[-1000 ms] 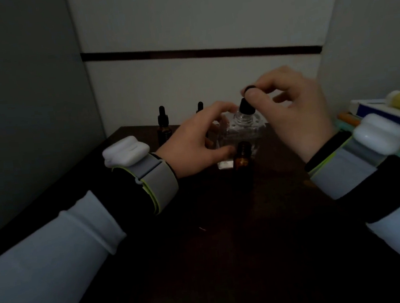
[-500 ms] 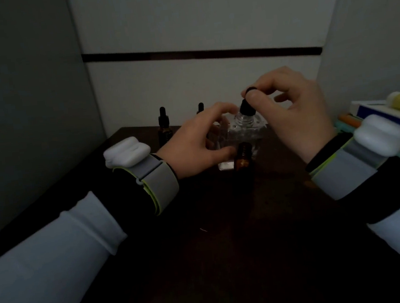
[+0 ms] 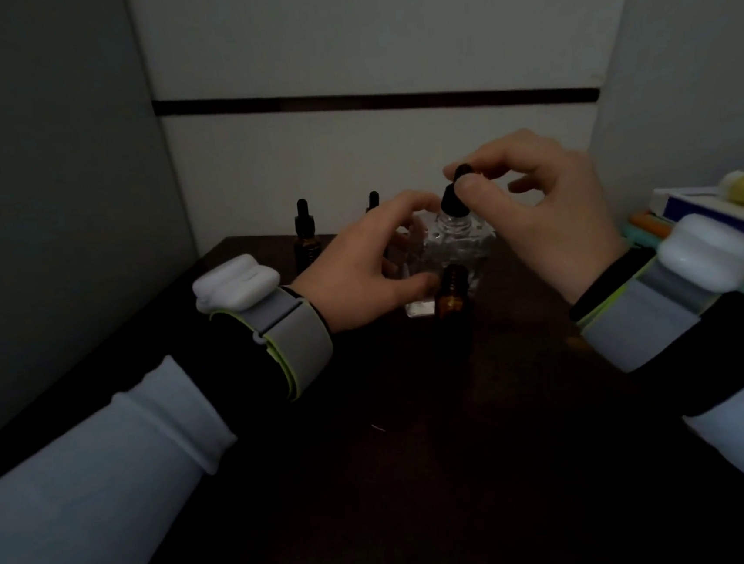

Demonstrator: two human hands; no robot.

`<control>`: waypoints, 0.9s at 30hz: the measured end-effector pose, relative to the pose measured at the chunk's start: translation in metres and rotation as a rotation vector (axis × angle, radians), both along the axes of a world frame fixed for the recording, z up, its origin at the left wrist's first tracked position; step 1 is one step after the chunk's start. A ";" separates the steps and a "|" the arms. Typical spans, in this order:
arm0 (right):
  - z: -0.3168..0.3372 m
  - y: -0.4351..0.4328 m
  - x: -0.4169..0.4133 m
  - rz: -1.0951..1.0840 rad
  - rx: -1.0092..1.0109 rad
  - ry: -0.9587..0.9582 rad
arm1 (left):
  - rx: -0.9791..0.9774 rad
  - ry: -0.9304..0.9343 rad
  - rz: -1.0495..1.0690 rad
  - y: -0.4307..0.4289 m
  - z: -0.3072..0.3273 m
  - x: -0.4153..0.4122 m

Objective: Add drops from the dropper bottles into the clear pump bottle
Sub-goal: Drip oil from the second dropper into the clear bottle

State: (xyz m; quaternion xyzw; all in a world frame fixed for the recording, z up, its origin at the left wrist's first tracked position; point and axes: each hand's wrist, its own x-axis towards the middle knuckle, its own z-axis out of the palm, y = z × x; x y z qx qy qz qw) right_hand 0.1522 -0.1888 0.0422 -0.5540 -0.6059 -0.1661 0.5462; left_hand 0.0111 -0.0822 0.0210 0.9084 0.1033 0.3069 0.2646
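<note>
Nearest, on the dark surface (image 3: 425,481), an amber dropper bottle (image 3: 452,294) stands uncapped just below the frame's centre. Just behind it sits the clear pump bottle (image 3: 457,246), square-shouldered and see-through, with its neck open. It is too dim to tell how much liquid it holds. The left hand (image 3: 356,274) steadies it, fingers (image 3: 408,203) curled round its left side. The right hand (image 3: 546,219) pinches the black dropper (image 3: 455,196) by its bulb between thumb and forefinger, tip down at the neck. So the dosing step looks under way; the next move calls for a gentle squeeze, then returning the dropper to the amber bottle. Two capped dropper bottles (image 3: 305,236) wait by the back wall.
</note>
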 end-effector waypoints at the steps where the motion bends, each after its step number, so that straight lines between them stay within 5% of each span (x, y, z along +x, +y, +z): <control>1: 0.000 0.000 0.000 0.002 0.008 -0.005 | -0.002 0.000 -0.001 0.000 0.000 0.000; 10: 0.024 -0.013 0.002 0.100 0.379 0.231 | 0.000 -0.002 -0.007 -0.002 0.001 -0.002; 27: 0.004 -0.001 -0.002 0.060 0.099 -0.004 | 0.004 -0.006 -0.002 -0.002 0.001 -0.001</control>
